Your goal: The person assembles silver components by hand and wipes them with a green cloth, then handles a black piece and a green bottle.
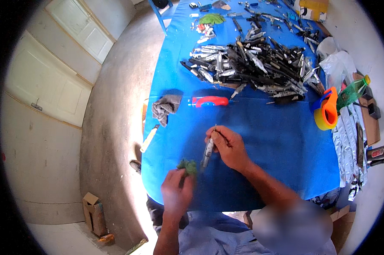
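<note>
My right hand (228, 146) pinches a slim silver metal cylinder (208, 154) with dark marks, its thin tip pointing up past my fingers. Its exact kind I cannot make out. A green, fuzzy scouring pad (187, 167) is bunched in my left hand (177, 189), just below and left of the cylinder's lower end; the two look apart. Motion smears the left hand slightly. Farther back on the blue-covered table (277, 157) lies a big pile of similar silver and black cylinders (260, 63).
A grey cloth (166, 108), a red-handled tool (211, 101) and a yellow-handled tool (149, 139) lie ahead and left. At the right stand an orange-and-yellow tape roll holder (326, 112) and a green bottle (352, 91). Another green pad (212, 19) lies far back.
</note>
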Demonstrator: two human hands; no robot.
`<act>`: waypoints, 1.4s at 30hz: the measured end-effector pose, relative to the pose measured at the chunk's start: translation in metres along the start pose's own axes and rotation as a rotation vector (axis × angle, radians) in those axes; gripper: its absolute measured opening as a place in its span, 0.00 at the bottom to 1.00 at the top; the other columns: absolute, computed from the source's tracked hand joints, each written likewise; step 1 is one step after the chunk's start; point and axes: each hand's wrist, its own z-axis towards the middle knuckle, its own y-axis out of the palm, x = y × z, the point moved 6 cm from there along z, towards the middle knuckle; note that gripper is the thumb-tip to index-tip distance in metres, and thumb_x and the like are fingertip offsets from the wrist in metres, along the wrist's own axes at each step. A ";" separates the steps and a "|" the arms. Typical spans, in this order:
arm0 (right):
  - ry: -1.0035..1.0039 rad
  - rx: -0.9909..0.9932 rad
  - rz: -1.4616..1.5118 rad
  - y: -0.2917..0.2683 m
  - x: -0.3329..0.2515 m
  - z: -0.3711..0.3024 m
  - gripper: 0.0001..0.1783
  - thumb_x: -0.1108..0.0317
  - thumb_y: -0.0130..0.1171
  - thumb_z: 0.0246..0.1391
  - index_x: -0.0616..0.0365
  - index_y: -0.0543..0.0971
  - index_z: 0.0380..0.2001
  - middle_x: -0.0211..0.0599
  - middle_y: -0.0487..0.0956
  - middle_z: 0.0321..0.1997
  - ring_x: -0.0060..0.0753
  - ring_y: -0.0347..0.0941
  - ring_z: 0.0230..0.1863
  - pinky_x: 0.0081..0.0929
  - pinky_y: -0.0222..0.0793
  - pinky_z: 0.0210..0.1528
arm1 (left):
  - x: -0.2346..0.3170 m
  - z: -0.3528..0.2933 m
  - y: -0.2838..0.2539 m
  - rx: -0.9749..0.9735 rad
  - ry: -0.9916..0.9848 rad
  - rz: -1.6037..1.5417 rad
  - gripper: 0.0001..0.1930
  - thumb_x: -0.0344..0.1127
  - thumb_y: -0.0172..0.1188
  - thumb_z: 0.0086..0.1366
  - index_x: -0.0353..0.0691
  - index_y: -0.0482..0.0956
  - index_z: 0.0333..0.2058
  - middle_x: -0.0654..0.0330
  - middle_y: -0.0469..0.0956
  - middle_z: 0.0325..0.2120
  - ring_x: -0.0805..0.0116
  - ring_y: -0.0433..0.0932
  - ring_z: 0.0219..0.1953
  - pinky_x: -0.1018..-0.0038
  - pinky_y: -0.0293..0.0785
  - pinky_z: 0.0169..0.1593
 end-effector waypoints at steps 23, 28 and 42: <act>-0.108 -0.008 -0.096 -0.004 0.000 0.002 0.09 0.68 0.53 0.71 0.60 0.81 0.42 0.28 0.75 0.33 0.19 0.69 0.31 0.20 0.67 0.33 | 0.032 0.016 0.027 -0.166 0.115 0.108 0.06 0.24 0.64 0.62 0.35 0.80 0.38 0.49 0.78 0.33 0.46 0.81 0.31 0.60 0.77 0.33; -0.051 0.003 -0.078 -0.002 -0.006 0.001 0.10 0.69 0.53 0.69 0.62 0.81 0.40 0.35 0.78 0.34 0.26 0.73 0.35 0.27 0.70 0.39 | 0.015 -0.005 0.025 -0.240 0.050 0.179 0.06 0.25 0.65 0.62 0.36 0.80 0.38 0.49 0.78 0.34 0.46 0.81 0.33 0.59 0.78 0.34; -0.056 -0.015 -0.062 -0.005 -0.001 0.002 0.11 0.65 0.62 0.65 0.63 0.82 0.39 0.35 0.79 0.33 0.25 0.74 0.34 0.26 0.70 0.38 | 0.046 0.030 -0.004 0.053 0.126 0.028 0.07 0.27 0.66 0.62 0.36 0.82 0.39 0.48 0.81 0.34 0.50 0.83 0.31 0.62 0.80 0.34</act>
